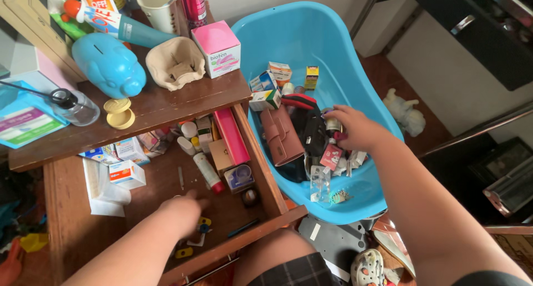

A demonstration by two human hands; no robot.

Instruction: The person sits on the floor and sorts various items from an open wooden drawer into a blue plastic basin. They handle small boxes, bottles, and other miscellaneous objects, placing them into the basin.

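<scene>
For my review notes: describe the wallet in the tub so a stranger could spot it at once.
Start at the blue tub to the right of the open drawer. In the pile inside, just left of the right hand, lies the wallet. It is dusty pink, long and flat with a buckled strap, the largest thing beside the black pouch and small boxes.

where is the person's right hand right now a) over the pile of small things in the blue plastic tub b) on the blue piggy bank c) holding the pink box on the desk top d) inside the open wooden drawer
a: the right hand reaches into the blue plastic tub, its fingers on small items beside the dusty-pink wallet, while the left hand is down in the open wooden drawer.
</scene>
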